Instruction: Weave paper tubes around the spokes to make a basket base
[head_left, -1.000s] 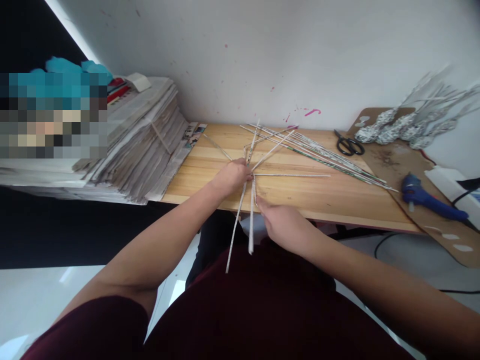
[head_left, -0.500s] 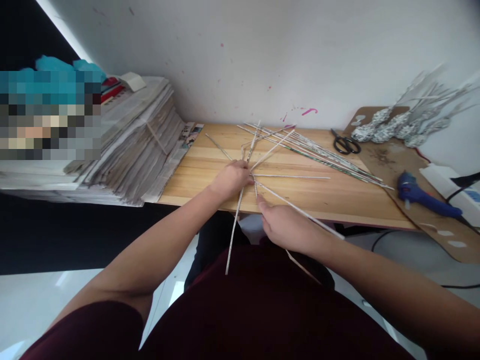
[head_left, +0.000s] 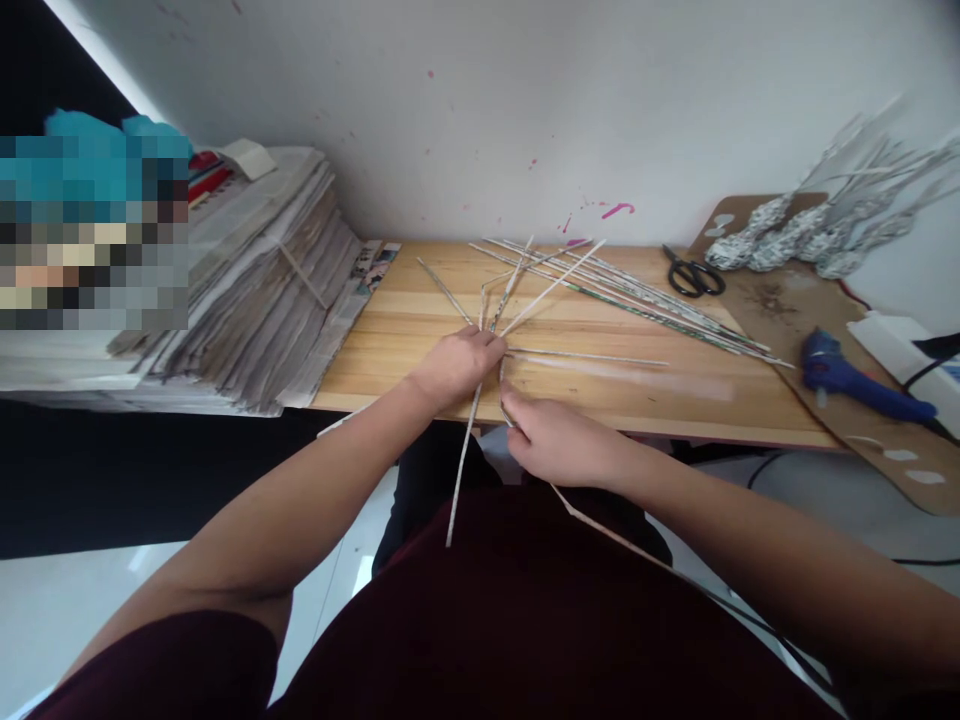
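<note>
Several thin rolled-paper sticks point(head_left: 460, 480) spread out like spokes from a crossing point near the desk's front edge. My left hand point(head_left: 466, 362) is closed over that crossing and covers most of it. Just to its right, my right hand point(head_left: 559, 437) pinches a longer paper stick point(head_left: 622, 545) near the crossing; its bent tail runs down over my lap to the lower right. One spoke point(head_left: 589, 357) points right along the desk. Below it is a pale streak, a stick smeared by motion.
More paper sticks point(head_left: 637, 305) lie at the back of the wooden desk point(head_left: 390, 345). Black scissors point(head_left: 696, 278), a blue glue gun point(head_left: 862, 380) and newspaper-wrapped bundles point(head_left: 799, 240) are at right, with a white power strip point(head_left: 911, 350). A tall paper stack point(head_left: 277, 270) stands left.
My right hand has shifted slightly left, toward the crossing. The spoke beside my right forearm has swung up toward the desk and blurred. More of the pinched stick's tail shows. The view has shifted a little.
</note>
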